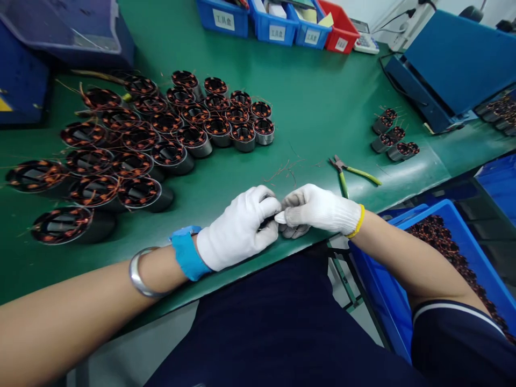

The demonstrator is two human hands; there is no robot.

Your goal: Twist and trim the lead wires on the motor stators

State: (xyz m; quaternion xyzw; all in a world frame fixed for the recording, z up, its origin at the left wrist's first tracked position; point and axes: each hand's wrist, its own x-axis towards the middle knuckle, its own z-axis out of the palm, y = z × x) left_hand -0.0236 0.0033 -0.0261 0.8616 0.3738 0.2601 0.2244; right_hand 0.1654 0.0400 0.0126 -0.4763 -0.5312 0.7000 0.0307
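The gloved left hand curls around a mostly hidden dark piece near the front edge of the green workbench; the gloved right hand meets it, grip unclear. Green-handled pliers lie beyond.

Place: a factory workshop, at a hand-assembly bench;
Green worktop: long and plain, running well past the person's station;
Wire-wound cylinders: many of one kind stand crowded on the left, a smaller group on the right; that is batch work;
Green-handled pliers: lying open on the bench near loose wire scraps;
Blue bins and red bin: lined up along the back, with printed Chinese labels;
Blue crate: beside the bench, heaped with copper-coloured parts;
Blue box-shaped equipment: on the bench, cables nearby;
White gloves: worn for the handwork
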